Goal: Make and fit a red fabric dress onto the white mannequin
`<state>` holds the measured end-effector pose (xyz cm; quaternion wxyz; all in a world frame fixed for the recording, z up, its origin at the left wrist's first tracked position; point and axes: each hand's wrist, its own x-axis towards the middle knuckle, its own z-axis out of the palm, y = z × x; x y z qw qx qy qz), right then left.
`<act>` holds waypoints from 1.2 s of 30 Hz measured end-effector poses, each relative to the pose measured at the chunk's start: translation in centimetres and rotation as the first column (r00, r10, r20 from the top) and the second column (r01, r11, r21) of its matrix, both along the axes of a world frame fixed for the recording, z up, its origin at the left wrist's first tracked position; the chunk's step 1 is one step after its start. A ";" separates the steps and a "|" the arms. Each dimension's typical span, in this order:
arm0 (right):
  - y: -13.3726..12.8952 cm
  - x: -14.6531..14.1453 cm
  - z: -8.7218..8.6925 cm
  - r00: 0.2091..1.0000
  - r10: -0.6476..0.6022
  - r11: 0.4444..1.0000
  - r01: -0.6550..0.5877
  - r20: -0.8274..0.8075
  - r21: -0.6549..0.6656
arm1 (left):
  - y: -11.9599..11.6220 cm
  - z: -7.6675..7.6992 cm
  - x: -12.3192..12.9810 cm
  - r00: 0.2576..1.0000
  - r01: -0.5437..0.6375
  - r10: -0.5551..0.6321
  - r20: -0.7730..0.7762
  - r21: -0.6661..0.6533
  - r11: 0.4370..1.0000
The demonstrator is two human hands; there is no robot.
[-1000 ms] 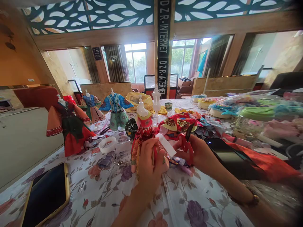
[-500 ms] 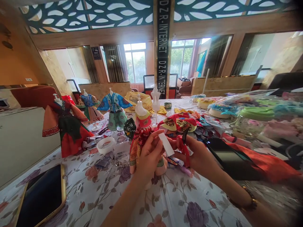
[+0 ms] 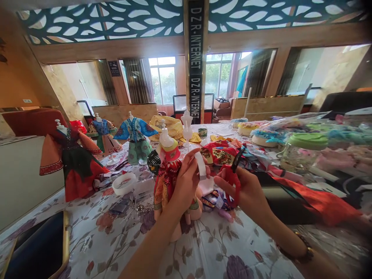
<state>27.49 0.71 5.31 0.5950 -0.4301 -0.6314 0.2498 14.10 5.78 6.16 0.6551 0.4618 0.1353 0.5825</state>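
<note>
My left hand (image 3: 186, 182) pinches a white strip (image 3: 200, 166), which curves down from the fingertips. Red-handled scissors (image 3: 231, 184) are in my right hand (image 3: 247, 190), their dark blades pointing up and away from the strip. Just behind and left of my left hand stands a small mannequin (image 3: 168, 155) in a red and orange patterned dress, partly hidden by that hand. Beyond my hands lies red and yellow patterned fabric (image 3: 222, 155).
Three dressed mannequins stand at the left, one in a dark and red gown (image 3: 72, 162). A white ring (image 3: 124, 183), phone (image 3: 37, 248), lidded jar (image 3: 305, 151) and orange-red cloth (image 3: 319, 199) lie around the floral tablecloth (image 3: 215, 252).
The scissors and my right hand have moved right, away from the strip. The strip now curves and hangs more upright. The camera view has shifted slightly.
</note>
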 end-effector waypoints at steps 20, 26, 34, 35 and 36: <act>-1.2 -0.1 -1.7 0.659 0.747 0.512 -0.653 -0.086 -0.558 | -0.9 -2.4 -1.0 0.998 -0.044 0.050 -0.046 0.123 0.991; -0.8 0.7 -1.5 0.658 0.753 0.542 -0.615 0.006 -0.573 | -1.3 -2.2 -0.7 0.979 -0.165 0.181 -0.093 0.156 0.974; -0.6 1.3 -1.9 0.654 0.743 0.595 -0.546 0.143 -0.589 | -2.1 -1.9 -0.3 0.989 -0.145 0.145 -0.006 -0.007 0.989; -0.5 1.5 -1.8 0.666 0.730 0.612 -0.535 0.155 -0.582 | -2.1 -1.9 -0.3 0.989 -0.149 0.149 -0.007 -0.002 0.989; -0.5 1.6 -1.7 0.681 0.715 0.629 -0.523 0.162 -0.575 | -2.1 -2.0 -0.4 0.987 -0.158 0.158 -0.012 0.006 0.987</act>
